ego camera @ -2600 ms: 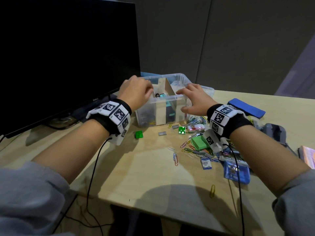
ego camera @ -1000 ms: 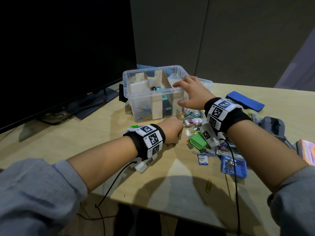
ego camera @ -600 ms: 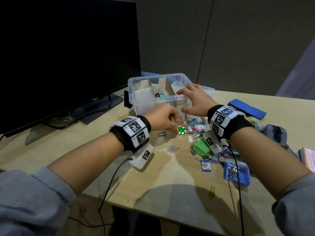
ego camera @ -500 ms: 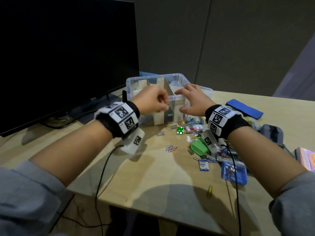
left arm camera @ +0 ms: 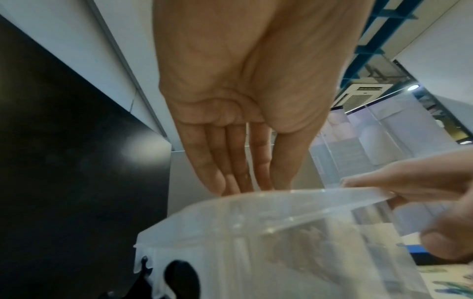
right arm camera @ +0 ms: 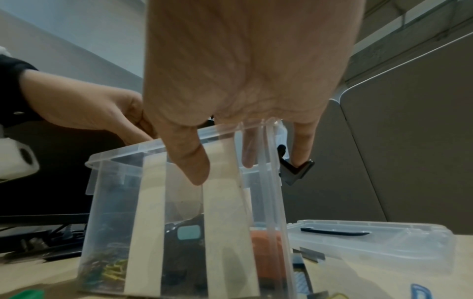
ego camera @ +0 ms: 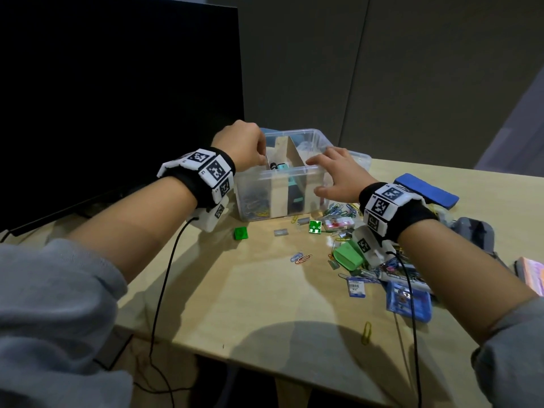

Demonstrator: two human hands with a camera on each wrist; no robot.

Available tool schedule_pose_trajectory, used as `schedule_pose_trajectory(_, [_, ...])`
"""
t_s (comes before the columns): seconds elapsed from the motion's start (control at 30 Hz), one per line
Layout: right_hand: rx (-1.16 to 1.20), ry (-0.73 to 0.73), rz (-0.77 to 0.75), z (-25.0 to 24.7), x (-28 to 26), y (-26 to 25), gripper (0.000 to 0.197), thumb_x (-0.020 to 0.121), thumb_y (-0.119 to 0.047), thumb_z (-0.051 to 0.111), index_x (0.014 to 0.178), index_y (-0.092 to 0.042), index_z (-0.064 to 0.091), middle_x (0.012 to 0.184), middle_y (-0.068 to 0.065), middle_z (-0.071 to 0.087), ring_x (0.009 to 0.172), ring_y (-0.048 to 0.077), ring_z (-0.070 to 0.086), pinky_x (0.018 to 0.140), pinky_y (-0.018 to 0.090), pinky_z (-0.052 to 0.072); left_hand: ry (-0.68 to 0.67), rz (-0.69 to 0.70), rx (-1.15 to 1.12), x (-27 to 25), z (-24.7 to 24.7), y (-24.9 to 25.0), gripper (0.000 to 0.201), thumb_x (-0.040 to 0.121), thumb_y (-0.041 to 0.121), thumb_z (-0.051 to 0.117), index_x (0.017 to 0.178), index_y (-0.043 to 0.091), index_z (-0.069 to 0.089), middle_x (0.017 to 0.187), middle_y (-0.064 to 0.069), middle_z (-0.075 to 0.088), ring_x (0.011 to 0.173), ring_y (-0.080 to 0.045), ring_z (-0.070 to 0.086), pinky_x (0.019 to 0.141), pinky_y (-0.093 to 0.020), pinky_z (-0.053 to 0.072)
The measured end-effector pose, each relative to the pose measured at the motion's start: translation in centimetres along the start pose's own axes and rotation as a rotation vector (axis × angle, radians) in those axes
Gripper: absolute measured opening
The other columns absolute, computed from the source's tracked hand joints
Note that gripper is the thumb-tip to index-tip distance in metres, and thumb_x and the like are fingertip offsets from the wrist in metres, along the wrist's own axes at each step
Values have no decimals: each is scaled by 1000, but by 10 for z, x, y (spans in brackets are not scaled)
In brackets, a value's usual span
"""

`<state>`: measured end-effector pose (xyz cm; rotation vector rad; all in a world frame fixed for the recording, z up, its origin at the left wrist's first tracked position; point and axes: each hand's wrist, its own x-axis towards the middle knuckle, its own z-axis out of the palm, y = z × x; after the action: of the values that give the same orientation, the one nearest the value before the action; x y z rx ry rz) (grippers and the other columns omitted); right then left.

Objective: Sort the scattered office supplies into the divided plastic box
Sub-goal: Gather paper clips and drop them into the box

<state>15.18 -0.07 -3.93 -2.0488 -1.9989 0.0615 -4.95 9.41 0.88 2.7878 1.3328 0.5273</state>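
Note:
The clear plastic box [ego camera: 294,171] with cardboard dividers stands at the table's far side. My left hand [ego camera: 259,156] hangs over its left compartment, which holds paper clips [ego camera: 253,206]. The fingers [left arm camera: 245,178] point straight down and their tips are hidden behind the rim [left arm camera: 281,194]; I see nothing between them. My right hand [ego camera: 332,175] holds the box's front right corner, with its thumb [right arm camera: 194,168] on the front wall and its fingers over the rim. Scattered on the table are a green cube [ego camera: 240,232], a green-and-white die [ego camera: 315,226], loose clips [ego camera: 300,257] and a green case [ego camera: 348,256].
A dark monitor [ego camera: 117,98] stands close on the left, and the box's lid [right arm camera: 371,240] lies behind it to the right. Blue card packs [ego camera: 407,300], a blue pad [ego camera: 426,192], a grey object [ego camera: 474,234] and a pink notepad [ego camera: 532,275] crowd the right side. A yellow clip [ego camera: 366,332] lies near the front edge.
My left hand dropped from the box to the table beside the die, then rose back over the left compartment. My right hand stayed on the box.

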Motion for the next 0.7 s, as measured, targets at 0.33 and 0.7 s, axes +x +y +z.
schedule_pose_trajectory(0.33, [-2,18,-9,1,0,1,65,81,-27,68,140,-21,42,141,5,38,140,23,17,109,44,30,-576,345,66,-67,58,33,24,96,26,50,116,14,58,111,-4,62,96,-23,59,84,-35,51])
schedule_pose_trajectory(0.7, [3,23,-5,2,0,0,64,81,-28,68,140,-22,41,142,5,37,140,23,16,109,43,30,-715,178,118,-60,84,55,82,93,19,49,154,9,-6,143,-22,41,123,-39,48,99,-44,45])
